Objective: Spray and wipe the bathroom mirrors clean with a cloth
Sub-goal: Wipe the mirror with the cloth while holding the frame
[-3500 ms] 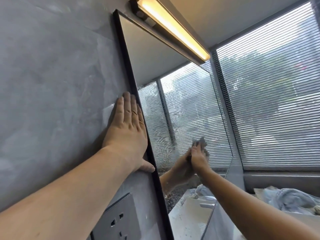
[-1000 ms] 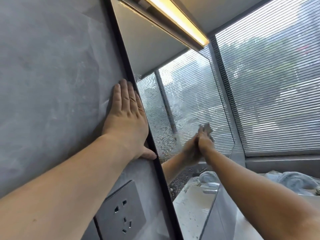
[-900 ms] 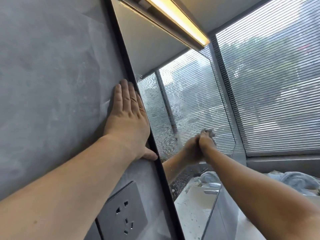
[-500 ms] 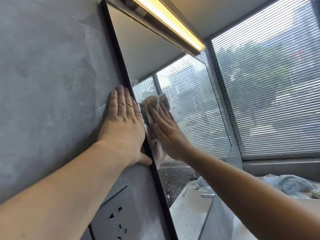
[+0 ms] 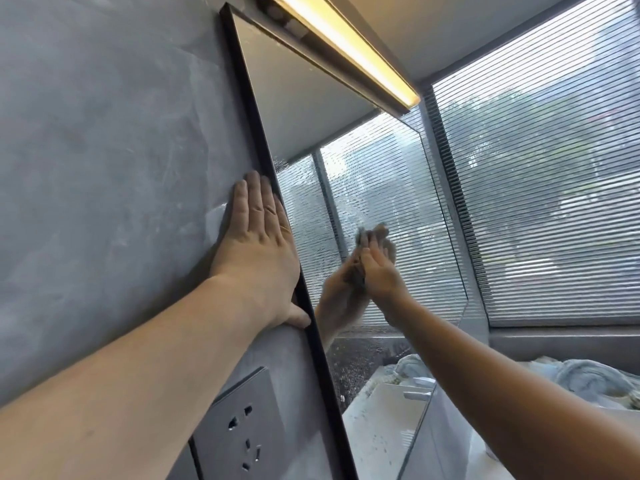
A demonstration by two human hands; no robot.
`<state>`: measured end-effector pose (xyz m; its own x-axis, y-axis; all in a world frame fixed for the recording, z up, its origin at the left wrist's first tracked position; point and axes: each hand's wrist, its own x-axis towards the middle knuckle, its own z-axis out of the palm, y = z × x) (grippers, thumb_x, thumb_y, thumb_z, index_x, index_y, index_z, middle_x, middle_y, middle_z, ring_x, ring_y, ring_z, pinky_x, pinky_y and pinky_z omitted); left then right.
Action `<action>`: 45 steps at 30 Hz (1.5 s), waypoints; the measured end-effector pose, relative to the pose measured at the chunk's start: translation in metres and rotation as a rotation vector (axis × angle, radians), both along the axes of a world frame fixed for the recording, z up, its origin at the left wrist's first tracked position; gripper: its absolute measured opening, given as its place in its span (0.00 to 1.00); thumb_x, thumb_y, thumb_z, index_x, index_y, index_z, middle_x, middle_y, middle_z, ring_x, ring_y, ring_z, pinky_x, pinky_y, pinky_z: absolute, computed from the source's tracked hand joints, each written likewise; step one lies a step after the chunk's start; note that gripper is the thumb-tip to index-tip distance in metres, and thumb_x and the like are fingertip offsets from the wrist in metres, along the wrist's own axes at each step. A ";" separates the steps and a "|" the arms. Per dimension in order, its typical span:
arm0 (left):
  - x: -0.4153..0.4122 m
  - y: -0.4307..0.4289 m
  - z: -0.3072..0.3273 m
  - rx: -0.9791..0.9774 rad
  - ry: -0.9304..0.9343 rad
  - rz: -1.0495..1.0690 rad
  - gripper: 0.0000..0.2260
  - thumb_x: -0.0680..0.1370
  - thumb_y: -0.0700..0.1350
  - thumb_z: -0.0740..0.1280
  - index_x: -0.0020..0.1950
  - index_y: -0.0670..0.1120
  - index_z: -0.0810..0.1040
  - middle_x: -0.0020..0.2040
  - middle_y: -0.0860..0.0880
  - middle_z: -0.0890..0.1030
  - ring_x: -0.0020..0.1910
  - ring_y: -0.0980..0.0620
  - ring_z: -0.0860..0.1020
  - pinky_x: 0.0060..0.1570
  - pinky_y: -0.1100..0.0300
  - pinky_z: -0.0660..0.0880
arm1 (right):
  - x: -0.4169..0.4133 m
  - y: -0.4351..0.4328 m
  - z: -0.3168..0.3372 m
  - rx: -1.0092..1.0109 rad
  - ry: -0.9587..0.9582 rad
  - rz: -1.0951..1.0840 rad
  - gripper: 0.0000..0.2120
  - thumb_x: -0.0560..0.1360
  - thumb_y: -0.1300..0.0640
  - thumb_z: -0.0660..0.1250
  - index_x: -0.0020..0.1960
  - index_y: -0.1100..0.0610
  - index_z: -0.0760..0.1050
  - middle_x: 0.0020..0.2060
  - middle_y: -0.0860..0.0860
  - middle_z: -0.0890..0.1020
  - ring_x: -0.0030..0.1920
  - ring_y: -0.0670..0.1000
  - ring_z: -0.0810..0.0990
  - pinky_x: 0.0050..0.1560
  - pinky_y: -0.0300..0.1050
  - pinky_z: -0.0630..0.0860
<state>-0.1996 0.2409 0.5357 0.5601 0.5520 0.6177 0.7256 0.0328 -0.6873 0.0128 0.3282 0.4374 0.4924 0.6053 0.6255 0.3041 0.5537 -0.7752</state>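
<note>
Left hand (image 5: 257,258), right hand (image 5: 381,273) flat.

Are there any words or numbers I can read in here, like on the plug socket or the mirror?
None: no word, number, brand or sign can be read anywhere in this view.
The wall socket shows only its pin holes, with no lettering on its grey plate.
The mirror, the light bar above it, the cloth and the window blinds carry no print.
</note>
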 end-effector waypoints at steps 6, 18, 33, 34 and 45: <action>0.002 -0.003 -0.002 -0.005 -0.024 0.018 0.72 0.62 0.84 0.56 0.74 0.26 0.32 0.75 0.22 0.34 0.74 0.21 0.32 0.75 0.31 0.36 | -0.073 -0.043 0.045 0.332 -0.704 -0.129 0.26 0.87 0.47 0.50 0.84 0.47 0.51 0.82 0.41 0.48 0.83 0.45 0.41 0.83 0.45 0.40; -0.002 -0.001 -0.001 0.013 -0.022 -0.017 0.73 0.61 0.85 0.54 0.74 0.22 0.36 0.74 0.20 0.36 0.76 0.20 0.37 0.75 0.29 0.38 | 0.046 0.020 -0.061 -0.233 -0.045 -0.116 0.27 0.88 0.50 0.50 0.85 0.51 0.50 0.84 0.53 0.52 0.84 0.57 0.50 0.83 0.60 0.51; -0.002 -0.010 -0.003 0.015 -0.052 -0.015 0.73 0.60 0.86 0.54 0.72 0.23 0.34 0.75 0.21 0.39 0.77 0.23 0.38 0.77 0.31 0.39 | -0.069 -0.063 -0.151 0.117 -0.771 -0.166 0.28 0.87 0.48 0.49 0.84 0.43 0.42 0.84 0.44 0.44 0.84 0.51 0.40 0.83 0.50 0.38; -0.002 -0.010 -0.003 0.014 -0.052 -0.016 0.73 0.60 0.85 0.54 0.73 0.23 0.35 0.76 0.21 0.39 0.77 0.23 0.38 0.77 0.32 0.39 | -0.058 -0.056 -0.165 0.069 -0.752 -0.191 0.28 0.87 0.47 0.49 0.84 0.43 0.43 0.84 0.43 0.44 0.84 0.52 0.41 0.83 0.53 0.40; -0.002 -0.012 -0.003 -0.002 -0.063 -0.020 0.73 0.60 0.86 0.55 0.75 0.24 0.37 0.77 0.22 0.40 0.78 0.23 0.40 0.77 0.33 0.41 | -0.055 -0.055 -0.234 -0.281 -0.297 -0.046 0.28 0.86 0.46 0.47 0.81 0.43 0.36 0.80 0.42 0.31 0.80 0.43 0.29 0.82 0.50 0.34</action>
<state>-0.2011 0.2291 0.5323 0.5308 0.5428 0.6509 0.7682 0.0164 -0.6401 -0.0425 0.2737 0.2034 0.3458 0.7545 0.5578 0.5573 0.3131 -0.7690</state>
